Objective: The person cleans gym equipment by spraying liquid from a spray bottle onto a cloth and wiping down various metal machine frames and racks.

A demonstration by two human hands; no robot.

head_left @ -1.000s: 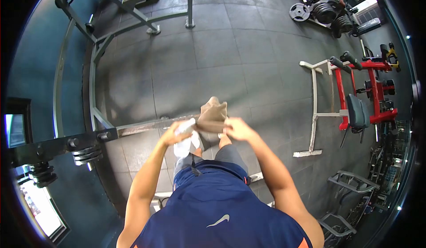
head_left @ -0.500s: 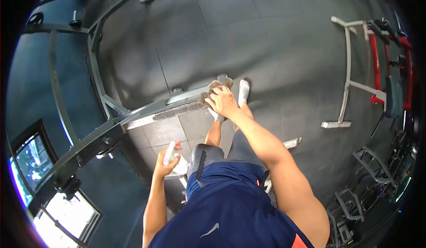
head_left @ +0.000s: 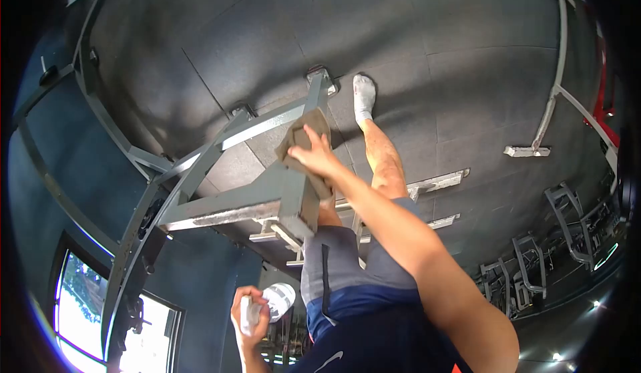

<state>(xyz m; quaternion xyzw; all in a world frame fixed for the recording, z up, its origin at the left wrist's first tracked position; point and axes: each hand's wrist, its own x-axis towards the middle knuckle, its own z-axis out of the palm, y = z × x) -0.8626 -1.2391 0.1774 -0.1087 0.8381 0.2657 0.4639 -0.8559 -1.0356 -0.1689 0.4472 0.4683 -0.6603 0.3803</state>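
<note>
My right hand (head_left: 319, 158) presses a brown cloth (head_left: 292, 137) against the upper part of a grey metal frame (head_left: 270, 187). Its fingers are spread over the cloth, which drapes down around the bar. Low on the left, my left hand (head_left: 248, 327) is wrapped around the white head of a spray bottle (head_left: 280, 298). The pale bottle body points to the right, beside my shorts. Bare metal and worn paint show along the lower edge of the frame near my thigh.
My socked foot (head_left: 364, 94) stands on the dark rubber floor (head_left: 467, 32). Another pale machine frame (head_left: 551, 106) is at the right, and several grey stands (head_left: 527, 266) are lower right. Windows (head_left: 83, 299) are set in the dark wall at lower left.
My view has shifted, and the frame's upright now looms closer. My right hand with the cloth is now on this raised part. The spray bottle stays in my left hand, lower in view.
</note>
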